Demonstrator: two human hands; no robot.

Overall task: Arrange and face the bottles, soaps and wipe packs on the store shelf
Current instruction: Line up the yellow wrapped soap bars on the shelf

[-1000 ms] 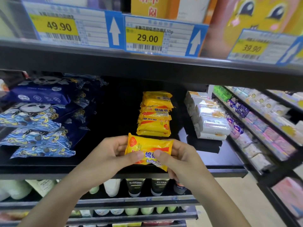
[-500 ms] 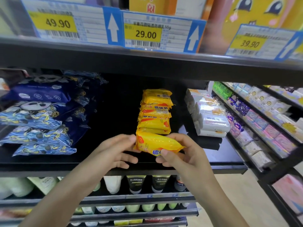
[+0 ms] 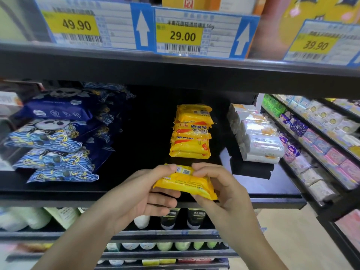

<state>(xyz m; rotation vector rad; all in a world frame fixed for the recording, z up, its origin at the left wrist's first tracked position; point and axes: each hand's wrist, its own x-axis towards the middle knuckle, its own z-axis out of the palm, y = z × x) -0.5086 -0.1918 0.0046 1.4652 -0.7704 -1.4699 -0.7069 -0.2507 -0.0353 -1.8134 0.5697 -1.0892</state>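
Both hands are gripping one yellow plastic-wrapped soap bar [image 3: 185, 182] just over the black shelf's front edge [image 3: 272, 200], left hand [image 3: 140, 193] pinching its left end and right hand [image 3: 220, 190] its right, long axis running side to side. The stack of matching yellow soap bars [image 3: 191, 131] is sitting straight behind it, about equally near to either hand. There's bare shelf between the two, so I'd guess it's going down right there.

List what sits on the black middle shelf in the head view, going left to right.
Blue wipe packs → stack of yellow soaps → stack of white soap packs. In front of the yellow stack, the left hand and right hand hold one more yellow soap.
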